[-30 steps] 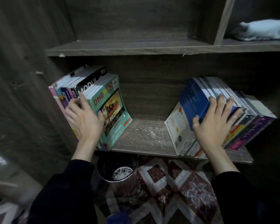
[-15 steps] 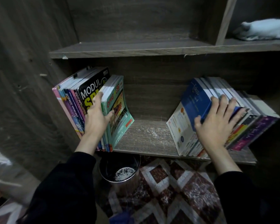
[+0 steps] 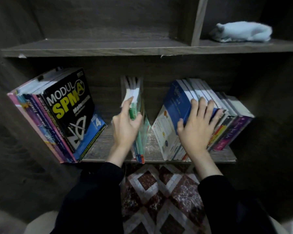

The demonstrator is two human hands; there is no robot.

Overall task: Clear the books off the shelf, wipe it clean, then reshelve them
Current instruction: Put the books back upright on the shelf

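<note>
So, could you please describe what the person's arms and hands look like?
Both arms wear long, loose black sleeves, the left sleeve and right sleeve ending just above the wrists. The left hand and right hand are bare: no gloves, rings or watch visible.

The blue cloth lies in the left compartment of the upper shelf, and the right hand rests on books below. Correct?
No: the head view shows the blue cloth in the right compartment of the upper shelf, not the left. The rest holds.

On the shelf (image 3: 100, 150), middle books (image 3: 140, 142) stand between the left stack (image 3: 69, 112) and right stack (image 3: 169, 125), cloth (image 3: 242, 32) above.
</note>
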